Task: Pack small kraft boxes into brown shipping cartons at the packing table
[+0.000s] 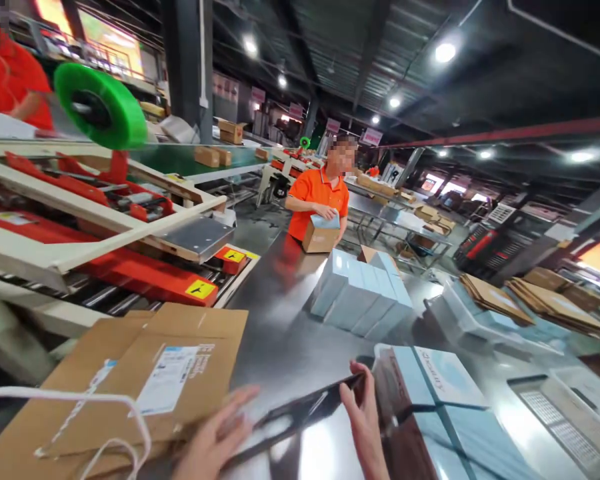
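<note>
now the left hand (215, 437) is at the bottom edge of the view, its fingers stretched out almost flat and a little apart, lying on the lower corner of a flattened cardboard box (145, 380). it does not close around anything; the fingertips only touch the cardboard and the near end of a dark flat strip (300, 413). the right hand (363, 417) stands more upright, the fingers together and slightly bent, and they press against the far end of this same strip near a light blue box (440, 380). whether the thumb pinches the strip from behind, i cannot tell, because the hand hides it.

the strip is thin, dark and shiny, and it lies diagonally between both hands on the steel table (290, 333), the right end higher in the view. the cardboard box is brown, folded flat, with a white printed label on it, and a white strap (80, 400) curves over its near side.

further on the table a stack of light blue boxes (360, 293) is standing. behind it a person in an orange shirt (317, 200) holds a small brown carton (320, 235). on the left is a red and cream machine (95, 227) with a green roll (103, 103).
</note>
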### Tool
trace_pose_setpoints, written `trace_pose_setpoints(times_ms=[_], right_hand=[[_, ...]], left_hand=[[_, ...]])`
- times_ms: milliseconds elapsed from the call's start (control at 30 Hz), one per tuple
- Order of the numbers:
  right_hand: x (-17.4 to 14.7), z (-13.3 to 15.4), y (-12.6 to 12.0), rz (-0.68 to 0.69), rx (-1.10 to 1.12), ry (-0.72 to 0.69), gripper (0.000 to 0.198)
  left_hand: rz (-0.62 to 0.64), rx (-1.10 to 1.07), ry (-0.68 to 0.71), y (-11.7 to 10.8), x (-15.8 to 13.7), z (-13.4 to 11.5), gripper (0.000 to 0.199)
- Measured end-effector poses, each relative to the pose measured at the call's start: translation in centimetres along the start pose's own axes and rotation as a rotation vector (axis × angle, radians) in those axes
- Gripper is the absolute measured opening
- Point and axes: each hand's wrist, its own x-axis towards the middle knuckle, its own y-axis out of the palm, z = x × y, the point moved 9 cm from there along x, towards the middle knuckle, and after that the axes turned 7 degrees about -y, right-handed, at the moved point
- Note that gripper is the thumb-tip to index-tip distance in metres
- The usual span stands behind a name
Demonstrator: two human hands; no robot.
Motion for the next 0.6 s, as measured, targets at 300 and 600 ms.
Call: trace_pose_setpoints(times_ms=[300,600], right_hand=[[-6.8,-2.1,-1.5,0.068,-0.173,-0.251,0.110],[-8.4,-3.5,-4.0,0.221,-0.493,-0.680,0.039]], left_hand=[[0.173,0.197,0.279,8.3,2.1,-11.5,0.046],[0.280,0.350,0.108,8.5,4.1,-7.6,0.071]])
